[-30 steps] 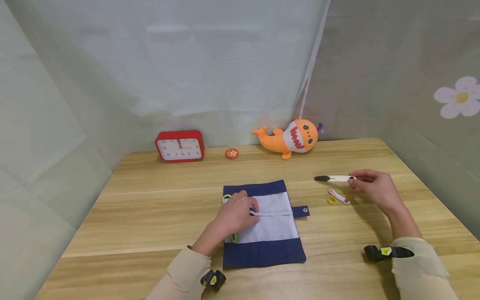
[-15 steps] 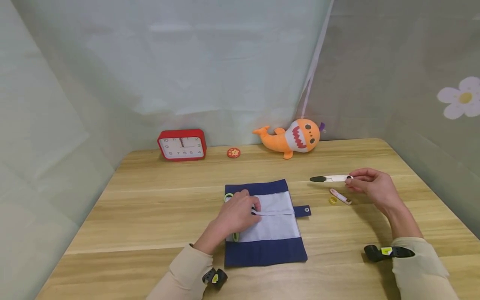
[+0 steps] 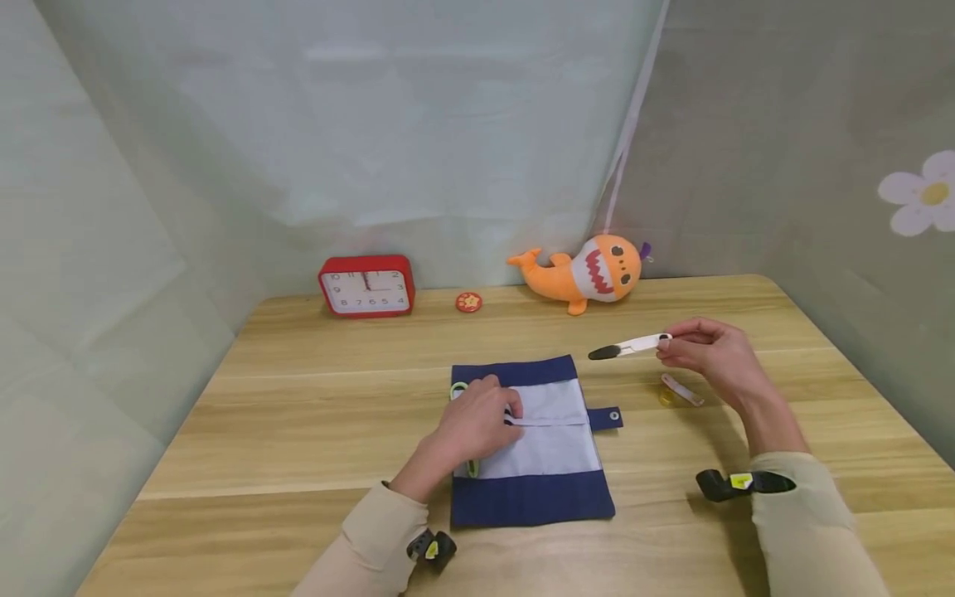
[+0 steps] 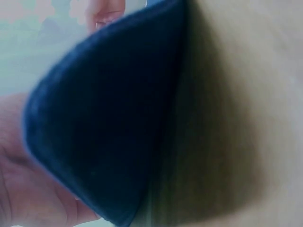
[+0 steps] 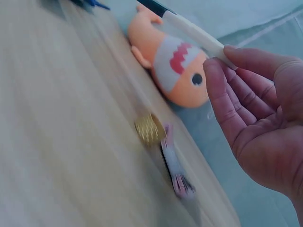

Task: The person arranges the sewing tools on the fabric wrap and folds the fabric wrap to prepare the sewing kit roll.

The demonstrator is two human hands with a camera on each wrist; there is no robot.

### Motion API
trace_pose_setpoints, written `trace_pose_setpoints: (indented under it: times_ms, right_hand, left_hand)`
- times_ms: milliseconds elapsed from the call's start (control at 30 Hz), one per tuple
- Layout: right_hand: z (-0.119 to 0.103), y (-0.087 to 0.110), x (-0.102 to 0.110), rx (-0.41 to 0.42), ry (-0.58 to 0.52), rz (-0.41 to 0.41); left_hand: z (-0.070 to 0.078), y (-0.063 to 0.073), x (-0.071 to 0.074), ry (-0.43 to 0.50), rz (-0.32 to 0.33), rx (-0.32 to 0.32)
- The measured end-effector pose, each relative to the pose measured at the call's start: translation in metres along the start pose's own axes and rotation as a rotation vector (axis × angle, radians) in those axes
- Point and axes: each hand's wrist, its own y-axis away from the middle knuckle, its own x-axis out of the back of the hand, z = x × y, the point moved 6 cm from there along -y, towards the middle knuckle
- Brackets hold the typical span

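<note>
My right hand point(image 3: 709, 352) pinches a pair of white thread snips point(image 3: 643, 343) with a black tip cover by one end. They hang over the table, the dark tip pointing left towards the pouch, and the right wrist view shows thumb and forefinger on the white end point(image 5: 208, 41). My left hand point(image 3: 477, 419) grips the white pocket edge of a navy fabric pouch point(image 3: 533, 500) lying unfolded. A light green loop point(image 3: 458, 387) shows beside its fingers, with another green end point(image 3: 472, 468) below; the middle is hidden. A navy edge point(image 4: 104, 104) fills much of the left wrist view.
Near my right hand lie a gold ring thimble point(image 3: 666, 397) and a folded pink strip point(image 3: 682, 390). Along the back stand a red clock point(image 3: 367, 287), a round red badge point(image 3: 468, 302) and an orange plush shark point(image 3: 578, 272). A snap tab point(image 3: 604, 418) sticks out from the pouch's right side.
My right hand has lifted and moved left with the thread snips, whose tip now slants down towards the pouch. My left hand stays at the pocket. The head view has shifted slightly.
</note>
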Motion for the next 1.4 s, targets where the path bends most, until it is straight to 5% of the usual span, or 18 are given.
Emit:
trace_pose_setpoints:
  times_ms: [533, 800, 1400]
  right_hand:
    - [-0.012, -0.018, -0.041, -0.035, -0.044, -0.025]
    - [-0.012, -0.023, -0.055, -0.077, 0.070, -0.006]
    - [-0.013, -0.028, -0.079, -0.067, 0.114, -0.095]
  left_hand:
    - [-0.002, -0.002, -0.002, -0.020, -0.014, 0.001]
    - [-0.003, -0.002, -0.002, -0.016, -0.016, -0.002]
    - [-0.003, -0.003, -0.002, -0.009, -0.020, 0.013]
